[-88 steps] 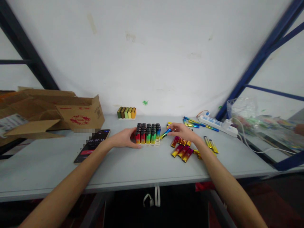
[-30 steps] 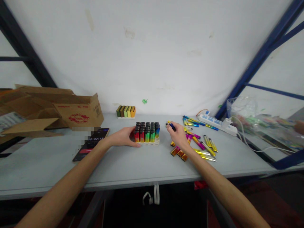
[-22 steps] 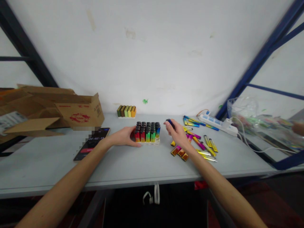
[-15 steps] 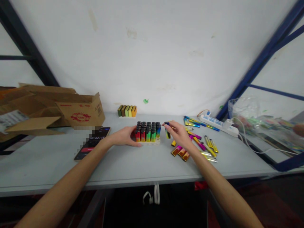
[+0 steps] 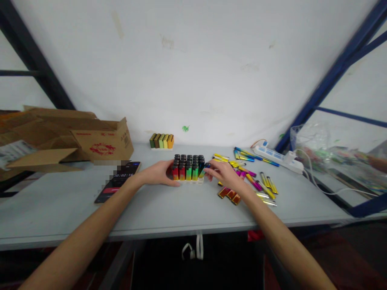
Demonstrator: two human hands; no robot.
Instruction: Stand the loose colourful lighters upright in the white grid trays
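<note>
Rows of upright lighters (image 5: 189, 171), red, green and blue with black tops, stand in a white tray (image 5: 198, 181) mid-table. My left hand (image 5: 160, 173) is wrapped round the left side of this block, thumb along the front. At the block's right front corner my right hand (image 5: 219, 172) pinches a lighter (image 5: 203, 172) with a dark top, tilted against the right-hand row. Loose lighters lie right of my right hand: blue (image 5: 270, 162), purple and yellow (image 5: 254, 182), orange-red (image 5: 231, 195) and silver-yellow (image 5: 265, 189).
A second block of lighters (image 5: 161, 141) stands by the wall. On the left are an open cardboard box (image 5: 104, 141) and a phone (image 5: 116, 181). A white power strip (image 5: 278, 159) with cables and plastic bags (image 5: 314, 145) are on the right. Another person's hand (image 5: 377, 164) shows at the right edge.
My right hand has moved left with the lighter, bringing it against the block's right front corner. My left hand has stayed in place. The other person's hand has shifted slightly left.
</note>
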